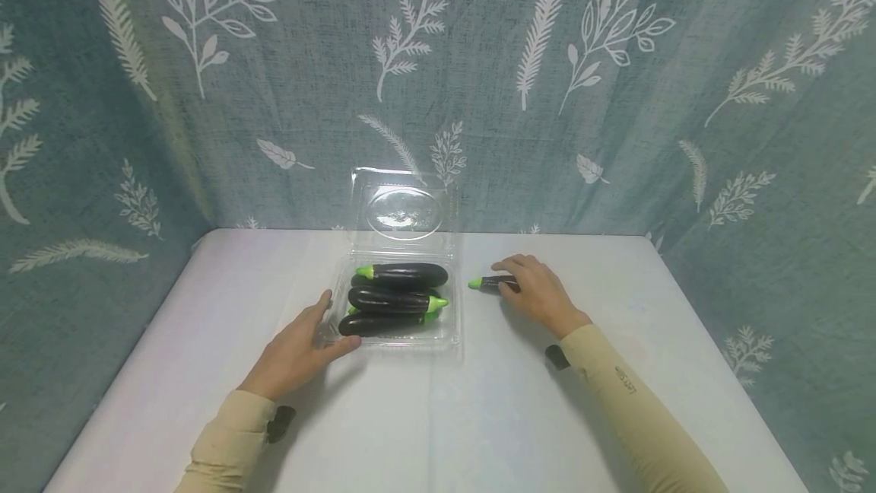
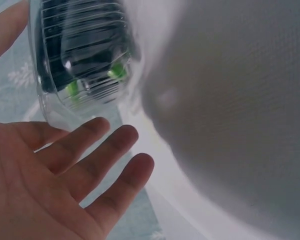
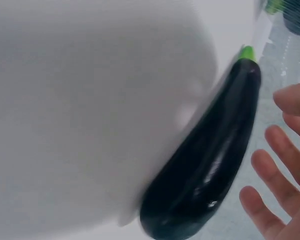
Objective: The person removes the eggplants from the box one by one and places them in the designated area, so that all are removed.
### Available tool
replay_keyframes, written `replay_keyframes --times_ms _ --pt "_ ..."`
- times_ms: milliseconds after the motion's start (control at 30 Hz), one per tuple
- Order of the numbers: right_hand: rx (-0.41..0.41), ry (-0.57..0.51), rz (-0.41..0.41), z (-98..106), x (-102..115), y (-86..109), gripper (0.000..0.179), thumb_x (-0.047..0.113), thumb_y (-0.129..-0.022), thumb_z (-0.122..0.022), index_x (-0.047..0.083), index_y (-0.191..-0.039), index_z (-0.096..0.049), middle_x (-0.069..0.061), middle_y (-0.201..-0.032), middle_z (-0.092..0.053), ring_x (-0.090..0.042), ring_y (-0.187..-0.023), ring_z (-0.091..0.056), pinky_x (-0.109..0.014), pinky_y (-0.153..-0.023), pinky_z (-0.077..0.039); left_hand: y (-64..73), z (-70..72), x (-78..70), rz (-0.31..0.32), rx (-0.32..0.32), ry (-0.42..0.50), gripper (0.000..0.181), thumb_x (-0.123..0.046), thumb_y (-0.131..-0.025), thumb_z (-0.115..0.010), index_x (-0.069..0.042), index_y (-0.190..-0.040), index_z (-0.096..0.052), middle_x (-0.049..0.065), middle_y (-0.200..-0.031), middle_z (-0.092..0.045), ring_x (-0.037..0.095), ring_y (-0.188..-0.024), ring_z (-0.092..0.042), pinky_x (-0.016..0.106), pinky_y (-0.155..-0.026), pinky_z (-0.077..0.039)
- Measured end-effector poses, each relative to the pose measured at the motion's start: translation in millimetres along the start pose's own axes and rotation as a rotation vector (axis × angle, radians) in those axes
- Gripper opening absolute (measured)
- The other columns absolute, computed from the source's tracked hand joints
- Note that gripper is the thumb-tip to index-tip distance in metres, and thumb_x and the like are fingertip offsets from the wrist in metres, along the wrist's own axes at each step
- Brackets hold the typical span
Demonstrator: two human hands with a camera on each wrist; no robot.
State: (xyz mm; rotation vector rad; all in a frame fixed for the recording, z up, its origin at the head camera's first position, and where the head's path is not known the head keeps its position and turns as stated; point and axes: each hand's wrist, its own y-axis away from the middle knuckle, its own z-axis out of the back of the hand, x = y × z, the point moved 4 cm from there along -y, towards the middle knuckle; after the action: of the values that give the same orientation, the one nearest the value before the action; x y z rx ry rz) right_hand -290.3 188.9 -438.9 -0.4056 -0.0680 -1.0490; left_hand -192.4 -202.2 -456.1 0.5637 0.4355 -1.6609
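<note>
A clear plastic clamshell box stands at mid-table, its lid raised at the back. Several dark purple eggplants with green stem ends lie stacked inside. My left hand is at the box's left front corner, thumb along the front and fingers spread by the side. To the right of the box, a single eggplant lies on the table, its green end towards the box. Over it is my right hand, which hides its thicker end in the head view. The right wrist view shows those fingers loosely bent beside the eggplant.
The table carries a white cloth. Behind it and along both sides hangs a grey-green curtain with white leaf prints. The raised lid stands close in front of the back curtain.
</note>
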Motion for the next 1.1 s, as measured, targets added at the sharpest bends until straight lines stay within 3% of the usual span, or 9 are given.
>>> replay_keyframes --times_ms 300,567,800,1100 --pt "-0.032 -0.068 0.025 14 28 -10.8 0.044 0.021 -0.098 -0.068 0.013 -0.140 -0.059 -0.008 -0.133 -0.063 -0.028 -0.125 -0.058 -0.047 -0.103 -0.049 0.4 -0.7 -4.0 -0.015 -0.017 -0.016 0.112 -0.077 -0.087 -0.058 -0.005 -0.162 -0.017 0.026 -0.157 -0.037 0.047 -0.139 -0.040 0.065 -0.110 -0.036" --pt "-0.056 -0.104 0.092 22 56 -20.0 0.051 0.025 -0.099 -0.066 0.013 -0.146 -0.053 -0.007 -0.138 -0.060 -0.025 -0.129 -0.056 -0.047 -0.100 -0.052 0.0 0.3 -7.4 -0.018 -0.016 -0.020 0.111 -0.076 -0.087 -0.058 -0.004 -0.162 -0.018 0.026 -0.156 -0.038 0.047 -0.139 -0.040 0.064 -0.110 -0.036" --pt "-0.014 -0.121 0.104 17 79 -23.5 0.060 0.030 -0.098 -0.068 0.017 -0.152 -0.045 -0.005 -0.143 -0.056 -0.023 -0.132 -0.053 -0.044 -0.103 -0.051 0.2 1.1 -7.6 -0.006 -0.010 -0.021 0.110 -0.073 -0.088 -0.060 -0.003 -0.162 -0.017 0.028 -0.156 -0.036 0.049 -0.139 -0.039 0.066 -0.110 -0.035" --pt "-0.016 -0.105 0.204 8 108 -25.3 0.067 0.030 -0.093 -0.075 0.016 -0.151 -0.045 -0.007 -0.139 -0.058 -0.024 -0.126 -0.057 -0.040 -0.102 -0.051 0.4 1.5 -6.7 0.003 -0.004 -0.024 0.111 -0.075 -0.087 -0.059 -0.003 -0.162 -0.018 0.028 -0.157 -0.036 0.049 -0.140 -0.038 0.066 -0.110 -0.035"
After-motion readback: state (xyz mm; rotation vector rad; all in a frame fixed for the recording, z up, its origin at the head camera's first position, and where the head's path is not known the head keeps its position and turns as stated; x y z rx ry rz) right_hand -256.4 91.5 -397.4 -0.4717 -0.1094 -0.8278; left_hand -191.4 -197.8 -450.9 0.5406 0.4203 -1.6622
